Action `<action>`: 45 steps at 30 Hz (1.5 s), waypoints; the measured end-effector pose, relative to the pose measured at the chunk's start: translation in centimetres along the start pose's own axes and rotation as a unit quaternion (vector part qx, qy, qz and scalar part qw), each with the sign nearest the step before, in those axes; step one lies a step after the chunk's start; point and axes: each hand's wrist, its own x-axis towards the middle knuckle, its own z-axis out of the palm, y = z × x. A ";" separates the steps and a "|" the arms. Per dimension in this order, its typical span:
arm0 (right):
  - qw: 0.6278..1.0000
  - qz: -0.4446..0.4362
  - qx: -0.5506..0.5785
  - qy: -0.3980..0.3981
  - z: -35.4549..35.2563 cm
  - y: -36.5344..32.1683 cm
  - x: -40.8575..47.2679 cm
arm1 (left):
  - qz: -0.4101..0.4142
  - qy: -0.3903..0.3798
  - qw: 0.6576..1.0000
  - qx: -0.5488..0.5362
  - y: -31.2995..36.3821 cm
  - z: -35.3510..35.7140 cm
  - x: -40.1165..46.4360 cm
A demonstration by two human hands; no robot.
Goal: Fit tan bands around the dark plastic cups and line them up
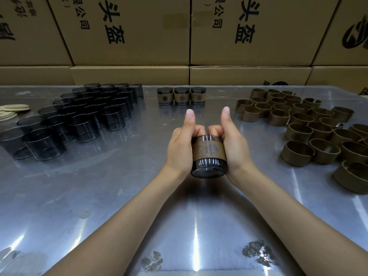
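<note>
A person holds a dark cup (pixel 208 168) between both hands above a steel table (pixel 99 196), w/ a tan band (pixel 209 151) wrapped around its middle. The cup lies tipped on its side, base toward the camera, rim pointing away. Left hand (pixel 180 148) cradles the cup's left side, right hand (pixel 236 148) its right; fingers of both curl around the far rim, touching there, while both thumbs stick up, clear of the cup. Band sits between the palms, a round printed mark facing up.

At the table's far edge, center, three banded cups (pixel 181 96) stand upright in a row, side by side, nearly touching, well apart from the hands. To the left, a block of bare cups (pixel 79 120) stands in close rows, approx. from the far edge down toward the near left. To the right, loose bands (pixel 310 130) stand on edge in a spread-out cluster, some touching. Pale flat discs (pixel 12 111) lie at the far left edge, beside the bare cups. Cardboard boxes (pixel 129 30) w/ black printed characters are stacked behind the table.
</note>
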 end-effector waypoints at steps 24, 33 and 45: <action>0.955 -0.135 -0.162 0.209 -2.2 2.4 2.4 | 0.116 -0.135 0.932 0.317 -2.7 -1.9 4.9; 0.965 -0.046 -0.222 0.132 -2.5 3.2 2.9 | 0.140 -0.189 0.851 0.469 -6.3 1.9 16.3; 0.958 0.004 -0.268 0.101 -2.2 3.1 2.8 | 0.126 -0.216 0.778 0.577 -9.8 5.2 27.6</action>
